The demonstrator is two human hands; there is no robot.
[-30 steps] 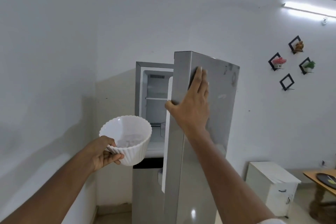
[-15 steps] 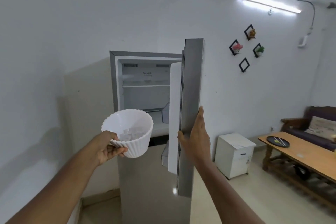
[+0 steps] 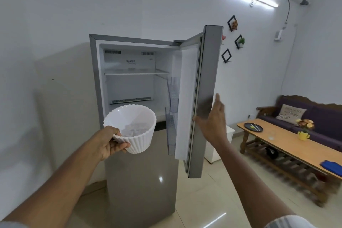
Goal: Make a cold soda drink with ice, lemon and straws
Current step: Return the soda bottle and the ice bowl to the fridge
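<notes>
My left hand [image 3: 108,142] grips the rim of a white ribbed bowl [image 3: 135,131] with ice cubes [image 3: 135,128] in its bottom, held in front of the freezer opening. The grey fridge [image 3: 140,181] stands against the wall with its freezer door [image 3: 205,102] swung wide to the right. My right hand [image 3: 214,124] is flat and spread, by the door's outer face near its edge. On the wooden table [image 3: 288,146] at the right lies a dark plate [image 3: 253,127] with a lemon piece and straws.
A white cabinet [image 3: 220,144] stands behind the freezer door. On the table are a yellow flower pot [image 3: 303,134] and a blue cloth [image 3: 332,165]. A purple sofa [image 3: 318,116] sits behind it. Pale tiled floor lies between fridge and table.
The freezer door has swung further open to the right. My right hand slid off the door front to its edge and now hovers beside it. The view turned right, showing the table and sofa.
</notes>
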